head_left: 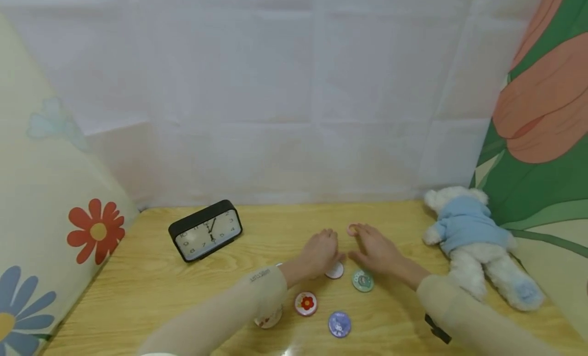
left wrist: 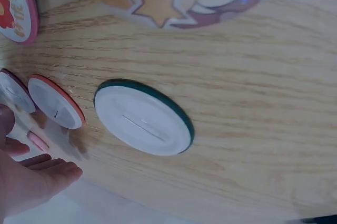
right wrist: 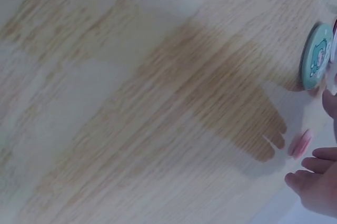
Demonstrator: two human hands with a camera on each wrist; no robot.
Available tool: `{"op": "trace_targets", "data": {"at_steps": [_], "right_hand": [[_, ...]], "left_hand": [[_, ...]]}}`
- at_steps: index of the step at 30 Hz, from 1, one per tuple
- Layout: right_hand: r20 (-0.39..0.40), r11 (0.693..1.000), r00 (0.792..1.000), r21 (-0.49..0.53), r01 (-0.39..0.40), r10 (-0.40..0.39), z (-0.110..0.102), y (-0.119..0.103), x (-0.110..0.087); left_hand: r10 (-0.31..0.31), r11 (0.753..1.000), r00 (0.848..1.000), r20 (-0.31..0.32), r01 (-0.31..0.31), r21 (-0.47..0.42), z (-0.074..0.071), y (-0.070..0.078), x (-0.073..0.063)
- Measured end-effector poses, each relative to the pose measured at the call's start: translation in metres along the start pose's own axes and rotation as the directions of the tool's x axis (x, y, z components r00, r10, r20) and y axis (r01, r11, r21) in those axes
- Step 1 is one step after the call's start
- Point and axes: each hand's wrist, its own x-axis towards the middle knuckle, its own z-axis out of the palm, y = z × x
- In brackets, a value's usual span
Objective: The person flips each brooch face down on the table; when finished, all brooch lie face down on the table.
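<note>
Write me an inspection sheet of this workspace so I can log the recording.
Surface: wood-grain table, with a pale glare spot at the near edge.
Job's things: green badge, purple badge and red-flower badge lie picture-up; green-rimmed badge lies back-up, pin showing; small pink disc lies by the right fingers.
Clutter: black clock at left; plush bear in a blue top, lying at right.
Grippers: bare left hand and right hand, close together over the badges; fingertip contact unclear.
Cables: nothing seen.
Surroundings: white cloth behind; flower-print panels on both sides.
</note>
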Motion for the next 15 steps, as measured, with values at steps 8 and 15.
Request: {"op": "trace_targets", "data": {"at_steps": [8,15], "right_hand": [[0.048,0.998,0.997,0.030,0.058,-0.059,0.0020,0.0023,0.0006],[0.003,0.996,0.996,-0.011,0.091,-0.091,0.0026,-0.0001,-0.0040]], "left_hand": [[0.006,0.999,0.998,0.060,-0.004,-0.032,0.0080,0.0054,0.0072],[0.019,0.998,0.998,0.061,-0.015,-0.056,0.0047,0.0081,0.0015]]}}
